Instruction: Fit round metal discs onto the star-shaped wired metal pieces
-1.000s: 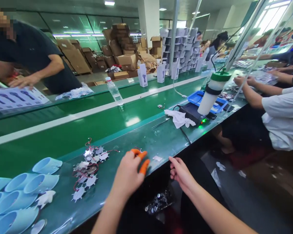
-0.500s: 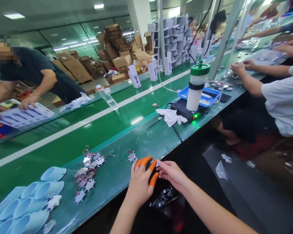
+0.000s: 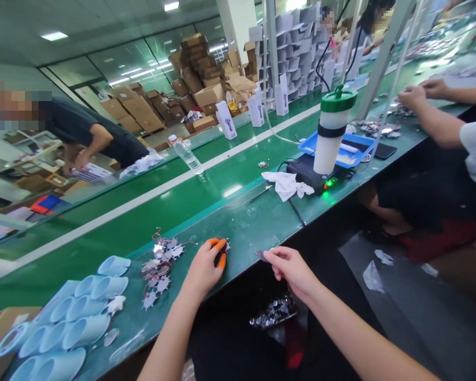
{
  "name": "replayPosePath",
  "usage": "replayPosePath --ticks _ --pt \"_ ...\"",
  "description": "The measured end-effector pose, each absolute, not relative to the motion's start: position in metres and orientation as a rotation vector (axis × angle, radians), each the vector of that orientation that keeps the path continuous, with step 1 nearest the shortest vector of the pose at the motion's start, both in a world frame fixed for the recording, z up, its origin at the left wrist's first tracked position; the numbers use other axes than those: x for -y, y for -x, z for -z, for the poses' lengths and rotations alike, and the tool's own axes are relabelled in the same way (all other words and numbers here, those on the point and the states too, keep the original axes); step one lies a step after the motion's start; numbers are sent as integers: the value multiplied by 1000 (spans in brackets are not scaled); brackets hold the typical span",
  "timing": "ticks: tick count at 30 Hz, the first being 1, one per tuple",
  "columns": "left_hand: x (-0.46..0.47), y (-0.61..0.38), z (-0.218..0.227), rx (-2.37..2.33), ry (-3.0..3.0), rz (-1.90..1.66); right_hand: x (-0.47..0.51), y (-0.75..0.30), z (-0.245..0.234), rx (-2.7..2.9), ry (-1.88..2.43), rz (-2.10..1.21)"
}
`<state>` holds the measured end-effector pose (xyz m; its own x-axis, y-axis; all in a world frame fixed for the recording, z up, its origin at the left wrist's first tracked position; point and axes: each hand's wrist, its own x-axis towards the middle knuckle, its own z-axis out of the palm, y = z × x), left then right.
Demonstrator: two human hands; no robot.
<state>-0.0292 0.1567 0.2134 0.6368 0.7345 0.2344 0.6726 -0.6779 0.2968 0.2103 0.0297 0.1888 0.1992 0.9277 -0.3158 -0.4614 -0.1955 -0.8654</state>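
My left hand [image 3: 204, 264], with orange finger cots on its fingertips, rests on the green bench edge and pinches a small toothed metal disc with red wire [image 3: 223, 245]. My right hand [image 3: 291, 264] is closed in a pinch on a small grey flat piece [image 3: 261, 255] at the bench edge. A heap of the same toothed discs with red wires [image 3: 158, 264] lies just left of my left hand. Light blue plastic cups [image 3: 83, 312] lie on their sides at the far left. A tray of small round metal parts [image 3: 273, 313] sits below the bench, between my arms.
A white cloth [image 3: 286, 184], tweezers [image 3: 257, 197] and a black base carrying a white, green-capped bottle [image 3: 333, 132] lie further right. A water bottle [image 3: 186, 153] stands by the conveyor belt [image 3: 103, 217]. Co-workers' arms [image 3: 432, 114] work at right; another person [image 3: 83, 132] bends opposite.
My hands have drawn apart: the left moved left onto the toothed disc and closed on it, the right now pinches a small grey piece. The view turned a little.
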Motion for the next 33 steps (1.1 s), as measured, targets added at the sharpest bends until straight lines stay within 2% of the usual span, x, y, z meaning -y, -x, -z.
replayPosePath --ticks 7,14,21,33 --pt "-160 17 -223 -1047 -2624 -344 -70 -212 -207 685 1162 -1206" --pt "-119 11 -225 -1089 -2402 -442 -45 -188 -180 546 1198 -1271" --pt "-118 9 -229 -1028 -2438 -328 -36 -158 -156 420 1140 -1310" --pt "-118 6 -230 -1047 -2474 -303 -44 -150 -163 426 1201 -1339"
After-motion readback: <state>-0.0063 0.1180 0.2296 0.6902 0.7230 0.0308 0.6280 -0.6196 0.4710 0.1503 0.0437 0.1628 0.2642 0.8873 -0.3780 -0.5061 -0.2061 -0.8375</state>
